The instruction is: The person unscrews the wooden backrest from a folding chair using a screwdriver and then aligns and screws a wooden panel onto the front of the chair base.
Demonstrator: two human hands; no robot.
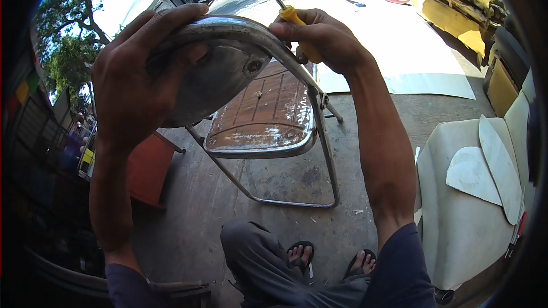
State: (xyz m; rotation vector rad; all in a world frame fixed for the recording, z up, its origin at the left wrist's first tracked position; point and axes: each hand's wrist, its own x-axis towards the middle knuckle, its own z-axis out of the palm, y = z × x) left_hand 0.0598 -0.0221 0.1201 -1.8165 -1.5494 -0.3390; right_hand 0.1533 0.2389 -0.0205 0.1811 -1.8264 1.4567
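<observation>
Two-handed | our left grip (137,74) clasps a metal backrest (222,88) | our right grip (326,39) alongside holds a screwdriver (291,15) | likely steadying for tool work | next probably calls for aiming it

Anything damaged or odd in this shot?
Yes. The brown chair seat looks worn: whitish patches break up its surface along the near and right edges, though peeling or residue is unclear. At upper right, the yellow upholstered piece looks ripped open, its dark inside exposed.
</observation>
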